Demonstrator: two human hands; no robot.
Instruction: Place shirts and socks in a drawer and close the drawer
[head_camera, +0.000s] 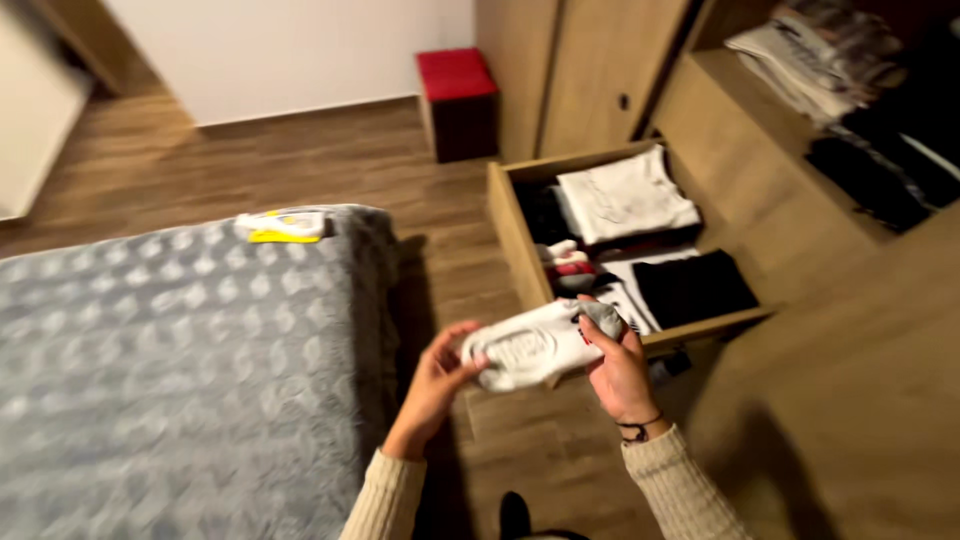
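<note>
Bedroom with wood flooring, grey quilted bed (170, 370) at 9 o'clock, open wooden drawer (520, 235) at 1 o'clock packed with folded clothes so everything shows. Head view: left hand (435, 385) and right hand (620, 370) are apart, each pinching one end of a white sock bundle (535, 345), keeping it rolled, just below the drawer's front.

Both forearms reach forward from the near edge in cream ribbed sleeves, the hands raised side by side and close together. The left hand (437, 375) is turned palm inward to the right, its fingers curled and closed in a grip at the fingertips. The right hand (617, 368) shows its back, fingers wrapped shut, with a dark band at its wrist.
</note>
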